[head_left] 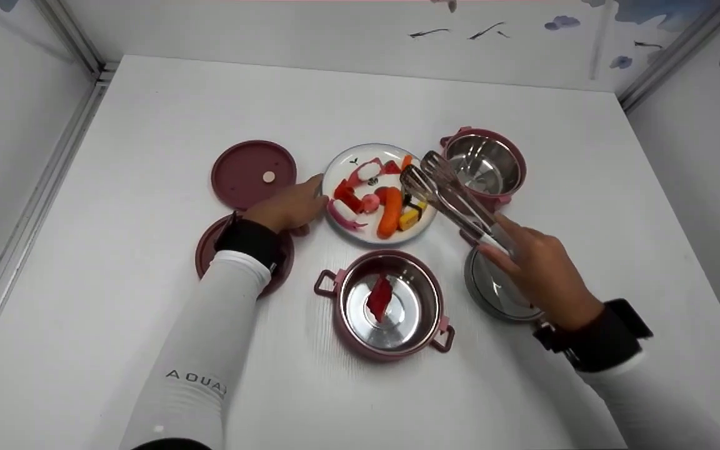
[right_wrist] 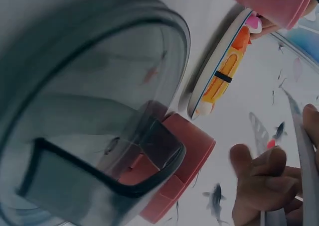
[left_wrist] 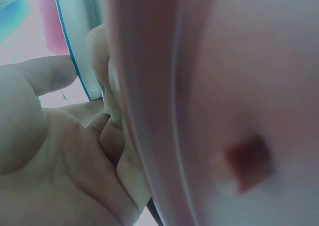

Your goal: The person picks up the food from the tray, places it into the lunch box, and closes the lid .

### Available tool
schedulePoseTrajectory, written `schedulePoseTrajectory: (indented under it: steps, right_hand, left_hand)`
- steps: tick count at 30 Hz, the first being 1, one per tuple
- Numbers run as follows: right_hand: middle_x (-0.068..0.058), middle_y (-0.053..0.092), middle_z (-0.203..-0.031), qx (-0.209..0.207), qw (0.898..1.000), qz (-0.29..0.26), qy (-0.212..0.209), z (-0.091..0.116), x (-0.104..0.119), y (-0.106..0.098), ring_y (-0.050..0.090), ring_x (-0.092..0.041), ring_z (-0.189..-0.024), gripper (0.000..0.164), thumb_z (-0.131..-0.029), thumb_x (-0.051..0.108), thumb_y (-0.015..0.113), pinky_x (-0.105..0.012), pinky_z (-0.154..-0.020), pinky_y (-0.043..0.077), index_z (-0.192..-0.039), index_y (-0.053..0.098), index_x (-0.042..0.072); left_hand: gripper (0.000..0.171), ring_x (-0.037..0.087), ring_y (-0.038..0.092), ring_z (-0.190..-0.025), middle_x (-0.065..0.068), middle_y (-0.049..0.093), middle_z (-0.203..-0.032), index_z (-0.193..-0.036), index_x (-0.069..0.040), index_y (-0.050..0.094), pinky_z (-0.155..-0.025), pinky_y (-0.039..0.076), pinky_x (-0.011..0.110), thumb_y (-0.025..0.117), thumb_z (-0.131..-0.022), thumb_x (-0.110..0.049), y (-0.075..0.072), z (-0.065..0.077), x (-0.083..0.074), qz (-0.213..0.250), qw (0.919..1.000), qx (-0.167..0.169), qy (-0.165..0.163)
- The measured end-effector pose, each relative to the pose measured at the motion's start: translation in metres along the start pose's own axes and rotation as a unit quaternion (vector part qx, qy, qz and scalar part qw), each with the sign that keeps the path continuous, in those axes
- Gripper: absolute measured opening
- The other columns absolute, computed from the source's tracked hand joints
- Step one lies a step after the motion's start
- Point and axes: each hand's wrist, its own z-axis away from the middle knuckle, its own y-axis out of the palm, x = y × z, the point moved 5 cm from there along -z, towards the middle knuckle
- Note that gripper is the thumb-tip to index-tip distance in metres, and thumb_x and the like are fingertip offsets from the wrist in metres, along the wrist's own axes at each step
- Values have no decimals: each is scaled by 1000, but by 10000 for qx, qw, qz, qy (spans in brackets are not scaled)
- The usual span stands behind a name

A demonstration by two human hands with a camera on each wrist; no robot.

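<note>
My left hand [head_left: 291, 205] pinches the left rim of the white plate [head_left: 361, 154], with the thumb and fingers at its edge in the left wrist view. The plate bears several toy food pieces, among them an orange sausage-shaped piece [head_left: 389, 212], a yellow piece with a black band [head_left: 409, 219] and red pieces [head_left: 349, 196]. My right hand [head_left: 542, 270] holds metal tongs [head_left: 460, 209]. The tongs' two slotted tips stand apart over the plate's right side, with nothing seen between them. In the near pink pot [head_left: 390, 357] lies a dark red piece [head_left: 379, 298].
A second pink pot [head_left: 502, 140] stands right of the plate, a glass lid [head_left: 491, 281] beneath my right hand. Two dark red round lids or plates lie at the left, one behind my left hand [head_left: 244, 164], the other [head_left: 210, 247] partly under my left wrist. Walls border the table [head_left: 166, 112].
</note>
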Motion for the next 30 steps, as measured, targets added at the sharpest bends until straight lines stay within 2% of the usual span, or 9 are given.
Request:
schedulePoseTrajectory:
  steps: [3,7,11,15,20,25,27,30]
  right_hand:
    - [-29,70,-109,370,9984,239,360,-20,-1,7,70,-41,-98,60,-95,32,68,-56,-84,56,-141,52,-4]
    - [-29,70,-104,746,9940,475,648,-34,1,15,69,-42,-96,60,-97,35,65,-57,-83,55,-143,49,-1]
    - [-27,69,-95,759,9928,630,687,-40,5,15,69,-43,-90,58,-98,33,64,-57,-77,55,-143,49,-1]
    - [-28,69,-96,756,9925,658,701,-43,7,17,68,-45,-90,53,-100,32,62,-59,-76,54,-139,50,-1]
    - [-24,67,-90,721,9929,684,651,-46,7,19,68,-43,-83,43,-100,32,61,-57,-68,53,-129,54,0]
    - [-21,66,-85,795,9919,709,687,-49,8,18,67,-39,-76,35,-99,30,62,-54,-65,52,-118,58,1]
    - [-20,67,-84,884,9908,710,735,-51,9,18,68,-38,-77,33,-99,30,63,-53,-66,53,-114,59,1]
    - [-19,67,-85,1019,9884,697,885,-55,10,18,67,-36,-78,32,-99,31,63,-51,-67,54,-109,60,1]
  left_hand:
    - [62,16,55,-52,10,55,-96,-161,-29,10,-50,46,26,34,-105,-40,0,-1,1,-3,10000,3,43]
    - [62,15,56,-53,11,57,-99,-161,-28,11,-50,45,25,35,-106,-39,2,1,2,88,9999,36,50]
    - [62,16,57,-53,9,56,-91,-161,-30,10,-50,44,26,35,-106,-40,0,2,1,70,10000,20,22]
    - [64,16,57,-53,6,54,-81,-162,-33,6,-49,44,26,34,-105,-42,-1,1,1,28,9999,71,-115]
    - [65,16,57,-54,8,56,-87,-162,-33,5,-50,45,26,35,-105,-43,-1,1,0,5,9999,57,-99]
    - [63,17,58,-54,12,60,-105,-161,-34,8,-52,46,28,35,-105,-41,0,1,0,31,10000,66,49]
    - [62,18,58,-54,11,61,-104,-161,-35,9,-53,46,29,35,-105,-42,-1,1,0,-42,10000,54,37]
    - [62,18,57,-54,9,59,-90,-161,-34,10,-53,46,29,34,-105,-42,-2,0,1,-114,9999,6,-17]
